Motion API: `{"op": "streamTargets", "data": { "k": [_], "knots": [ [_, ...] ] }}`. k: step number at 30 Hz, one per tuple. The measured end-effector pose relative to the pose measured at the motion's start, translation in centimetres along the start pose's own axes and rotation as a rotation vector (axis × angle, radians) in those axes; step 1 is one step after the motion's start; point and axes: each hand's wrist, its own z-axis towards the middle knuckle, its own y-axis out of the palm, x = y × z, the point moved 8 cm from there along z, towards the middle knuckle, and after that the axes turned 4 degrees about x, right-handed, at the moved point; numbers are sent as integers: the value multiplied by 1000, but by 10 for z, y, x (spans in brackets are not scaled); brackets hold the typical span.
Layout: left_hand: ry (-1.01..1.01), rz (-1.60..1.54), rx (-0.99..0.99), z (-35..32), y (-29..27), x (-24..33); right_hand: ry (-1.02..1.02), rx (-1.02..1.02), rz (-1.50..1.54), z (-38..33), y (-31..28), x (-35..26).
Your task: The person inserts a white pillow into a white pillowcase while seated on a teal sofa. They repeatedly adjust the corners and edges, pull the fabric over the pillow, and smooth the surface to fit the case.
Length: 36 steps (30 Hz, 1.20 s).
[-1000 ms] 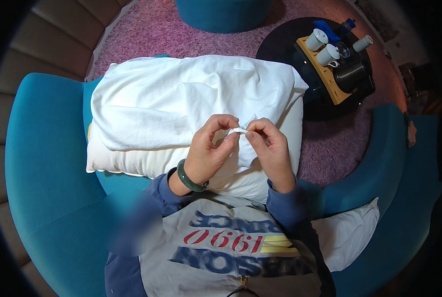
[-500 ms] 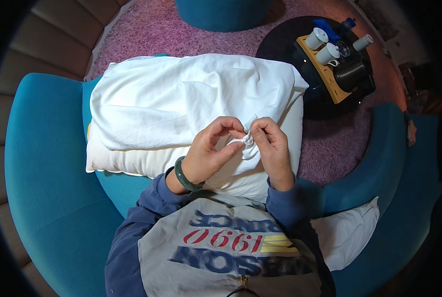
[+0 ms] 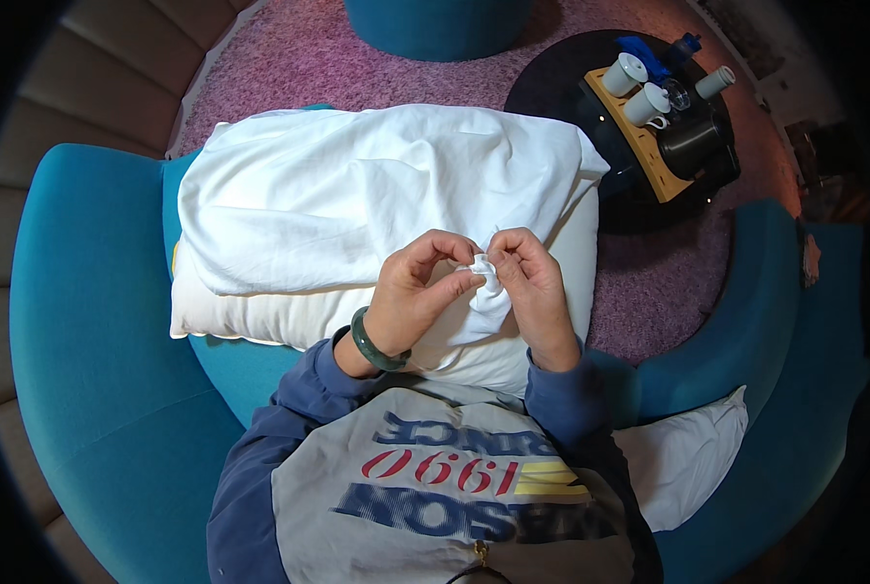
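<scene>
A white cloth (image 3: 328,195), which looks like a pillowcase, is spread in loose folds over a cream-white pillow (image 3: 235,317) in front of me. My left hand (image 3: 410,297), with a dark green bangle on its wrist, pinches a small bunched bit of the cloth between thumb and forefinger. Close beside it, my right hand (image 3: 535,302) pinches the same gathered bit from the other side. From the fingers the cloth hangs down in a twisted fold (image 3: 490,307). The exact edge or seam between the fingertips is too small to make out.
A teal curved sofa (image 3: 94,321) surrounds the pillow. Another white pillow (image 3: 683,462) lies at my right side. On the round black table (image 3: 552,73) at the far right are a wooden tray (image 3: 639,156), white lidded mugs (image 3: 646,104) and a dark kettle (image 3: 690,144). Purple carpet (image 3: 269,78) covers the floor.
My left fingers have closed in on the gathered cloth, and their thumb has shifted slightly right. The hanging fold has changed shape a little; the pillow stays put.
</scene>
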Motion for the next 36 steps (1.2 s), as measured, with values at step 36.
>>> {"op": "streamTargets", "data": {
  "k": [36],
  "knots": [
    [219,549,-37,3,10,31,-12,61,-76,-11,-8,-9]
  ]
}}
